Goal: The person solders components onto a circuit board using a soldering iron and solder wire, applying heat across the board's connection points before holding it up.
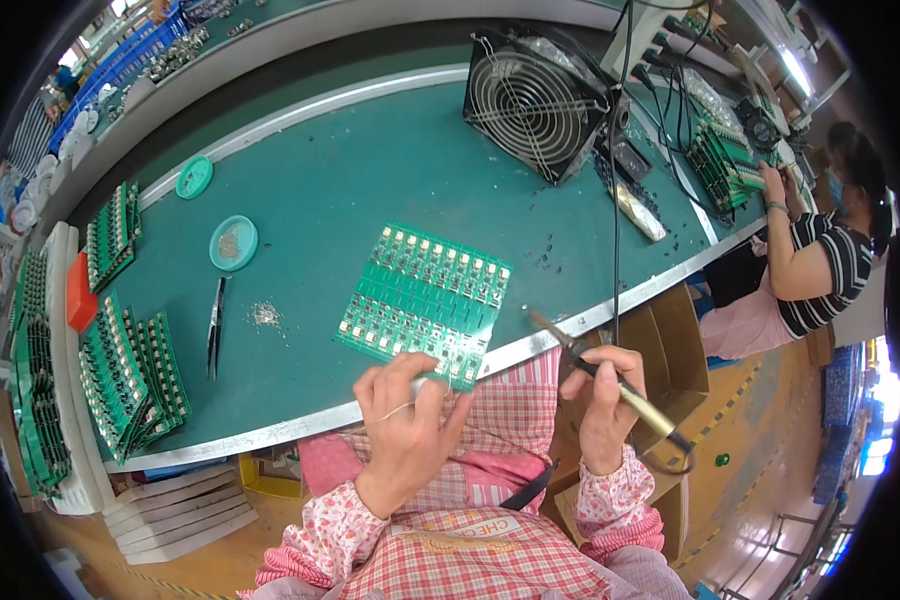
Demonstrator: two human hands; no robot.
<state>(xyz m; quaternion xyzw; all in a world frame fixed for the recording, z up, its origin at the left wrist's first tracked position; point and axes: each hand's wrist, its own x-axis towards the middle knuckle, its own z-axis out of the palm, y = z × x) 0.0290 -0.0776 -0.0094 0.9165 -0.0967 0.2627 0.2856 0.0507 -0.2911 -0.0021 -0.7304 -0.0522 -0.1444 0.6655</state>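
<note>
A green circuit board panel with rows of pale square parts lies tilted at the table's front edge. My left hand is at its near edge, fingers curled round a thin pale solder wire; part of the wire is hidden in the hand. Off the table's front edge, right of the panel, my right hand grips a soldering iron, its tip pointing up and left toward the tabletop, apart from the board.
Tweezers, a dish of small parts and loose parts lie left. Stacked boards stand far left. A fan is at the back; a black cord hangs before it. A co-worker handles boards at right.
</note>
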